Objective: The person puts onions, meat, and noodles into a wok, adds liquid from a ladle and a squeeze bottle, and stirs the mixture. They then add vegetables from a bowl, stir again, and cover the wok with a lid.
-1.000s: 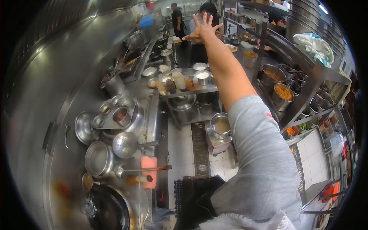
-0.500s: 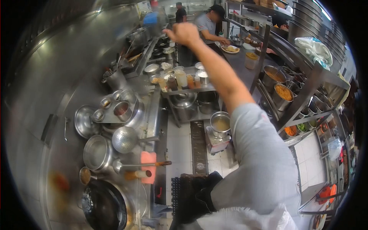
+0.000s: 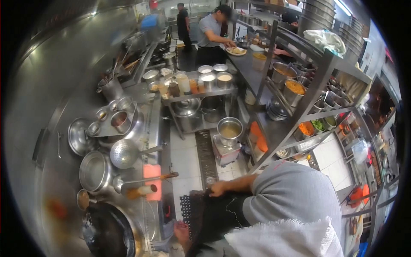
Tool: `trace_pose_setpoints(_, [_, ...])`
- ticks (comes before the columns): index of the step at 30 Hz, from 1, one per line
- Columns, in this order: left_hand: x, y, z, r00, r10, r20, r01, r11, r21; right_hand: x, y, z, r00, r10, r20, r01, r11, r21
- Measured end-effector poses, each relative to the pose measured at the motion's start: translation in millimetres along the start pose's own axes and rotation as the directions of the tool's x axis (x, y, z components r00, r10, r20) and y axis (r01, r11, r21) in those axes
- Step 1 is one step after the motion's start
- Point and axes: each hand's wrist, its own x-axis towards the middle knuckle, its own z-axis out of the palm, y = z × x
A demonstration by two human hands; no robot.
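My right hand (image 3: 219, 188) is low in front of me, beside my black apron (image 3: 224, 214). Its fingers are curled, and nothing shows in them. My left hand (image 3: 182, 231) appears small at the bottom, by the counter's front edge and a greyish cloth (image 3: 166, 237); its fingers are partly hidden. On the counter nearby lie a ladle (image 3: 147, 178), a short wooden-handled tool (image 3: 141, 191) and a pink cloth (image 3: 151, 188). A black wok (image 3: 107, 231) sits at the lower left, apart from both hands.
A perforated skimmer (image 3: 124, 153) and metal pans (image 3: 95, 171) line the counter. Ahead, a low metal stand (image 3: 201, 95) carries several tubs and bottles. A pot (image 3: 230, 130) rests on a small unit. Shelving (image 3: 310, 100) rises on the right. A co-worker (image 3: 212, 32) handles food on a plate.
My right hand has dropped from high ahead of me down beside my apron. My left hand has come into view at the bottom. The camera view has shifted, and the co-worker appears farther left.
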Motion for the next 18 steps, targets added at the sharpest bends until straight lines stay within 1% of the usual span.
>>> trace_pose_setpoints(1, [-1.0,-13.7,6.7,0.979,-0.061,-0.194,0.075,0.995,0.066,-10.6,2.5,14.7,0.997,-0.052,0.052,0.053,0.998,-0.029])
trace_pose_setpoints(2, [-6.2,-22.6,10.3,0.976,-0.075,-0.203,0.137,0.939,0.314,-17.5,2.7,25.4,0.989,-0.104,0.105,0.11,0.993,-0.052])
trace_pose_setpoints(3, [-13.9,-32.0,12.2,0.987,-0.061,-0.151,0.142,0.779,0.611,-12.8,4.3,41.8,0.989,-0.101,0.105,0.107,0.993,-0.058])
trace_pose_setpoints(4, [-28.6,-44.3,21.5,0.997,-0.035,-0.073,0.081,0.534,0.842,-4.9,11.7,59.4,0.972,-0.083,0.222,0.089,0.996,-0.018])
trace_pose_setpoints(5, [-40.5,-51.2,29.4,0.999,0.006,0.037,-0.037,0.262,0.964,-10.4,9.6,32.3,0.941,-0.066,0.332,0.072,0.997,-0.004])
trace_pose_setpoints(6, [-50.2,-57.2,37.9,0.992,0.04,0.123,-0.125,0.052,0.991,-31.4,2.6,11.3,0.961,-0.135,0.24,0.144,0.989,-0.023])
trace_pose_setpoints(7, [-65.9,-60.8,43.9,0.98,0.076,0.183,-0.172,-0.127,0.977,-33.2,-1.2,-11.4,0.969,-0.103,0.225,0.126,0.988,-0.09])
trace_pose_setpoints(8, [-83.7,-61.0,50.7,0.973,0.099,0.208,-0.18,-0.232,0.956,-31.7,-17.3,-1.5,0.971,-0.085,0.223,0.112,0.987,-0.114])
trace_pose_setpoints(10, [-104.2,-63.0,61.7,0.961,0.151,0.233,-0.174,-0.327,0.929,-0.9,-45.5,18.0,0.945,-0.21,0.251,0.253,0.955,-0.153])
trace_pose_setpoints(12, [-108.9,-78.2,67.9,0.959,0.173,0.224,-0.154,-0.344,0.926,12.8,-100.4,12.1,0.884,-0.291,0.366,0.388,0.893,-0.228])
trace_pose_setpoints(13, [-103.2,-95.5,72.2,0.864,0.402,0.304,-0.363,0.077,0.929,9.9,-123.6,20.9,0.913,-0.368,0.173,0.403,0.88,-0.252])
trace_pose_setpoints(14, [-96.3,-104.5,78.5,0.735,0.629,0.252,-0.592,0.414,0.691,8.0,-145.8,26.3,0.9,-0.435,-0.028,0.41,0.867,-0.284])
trace_pose_setpoints(15, [-96.7,-92.4,103.3,0.733,0.632,0.25,-0.592,0.412,0.693,15.3,-164.6,30.4,0.907,-0.42,0.02,0.411,0.876,-0.253])
trace_pose_setpoints(16, [-102.0,-68.3,134.8,0.93,0.357,0.085,-0.35,0.793,0.498,24.1,-183.7,38.4,0.911,-0.406,0.069,0.411,0.886,-0.215])
trace_pose_setpoints(17, [-110.9,-57.9,146.5,1.0,-0.008,0.016,0.005,0.978,0.208,32.4,-201.7,46.8,0.91,-0.409,0.073,0.415,0.888,-0.199])
trace_pose_setpoints(18, [-108.0,-57.4,144.2,0.999,-0.037,-0.003,0.037,0.982,0.185,45.2,-214.4,57.2,0.893,-0.442,0.085,0.442,0.897,0.017])
